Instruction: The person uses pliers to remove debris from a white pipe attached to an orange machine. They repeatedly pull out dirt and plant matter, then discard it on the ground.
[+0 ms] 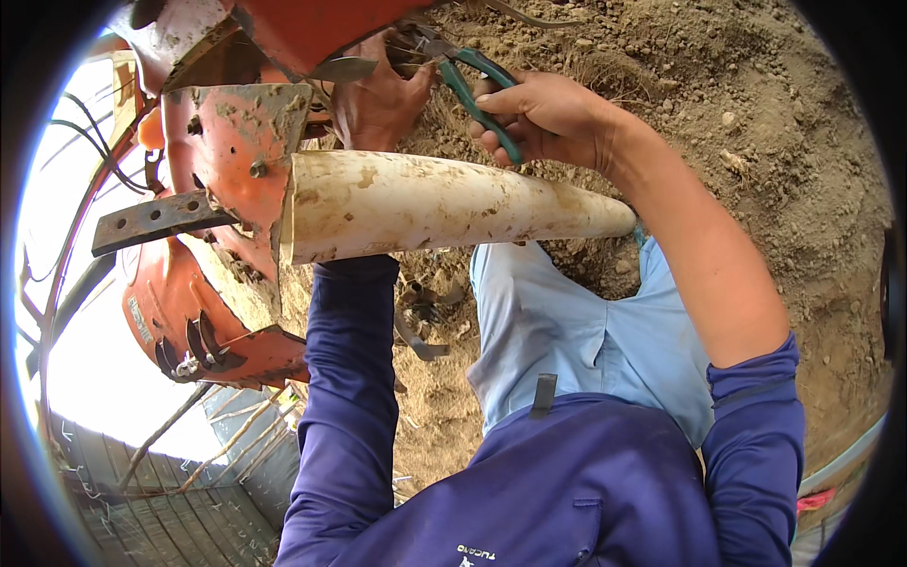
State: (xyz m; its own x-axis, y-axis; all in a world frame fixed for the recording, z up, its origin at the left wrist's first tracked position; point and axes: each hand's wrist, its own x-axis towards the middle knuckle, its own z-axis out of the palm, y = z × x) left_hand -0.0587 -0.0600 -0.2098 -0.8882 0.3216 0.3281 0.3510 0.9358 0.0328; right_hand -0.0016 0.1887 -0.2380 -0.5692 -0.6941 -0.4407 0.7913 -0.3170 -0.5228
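Observation:
My right hand (543, 118) is closed around the dark green handles of a pair of pliers (467, 87). The pliers' jaws point up and left, toward the underside of an orange metal machine part (326, 28). Beneath a long, dirty white tube (444, 203) passes my left forearm, and my left hand (373, 106) comes out on its far side. That hand is close to the jaws, with its thumb showing. Orange metal and a small grey blade-like piece hide most of its fingers, so its grip cannot be made out.
Mud-caked orange machinery (213, 142) stands at the left, with a drilled dark metal bar (161, 222) jutting from it. Curved orange discs (203, 321) hang lower. Loose brown soil (756, 142) spreads at the right. Wooden sticks (250, 439) and a grey slatted panel (142, 510) are at lower left.

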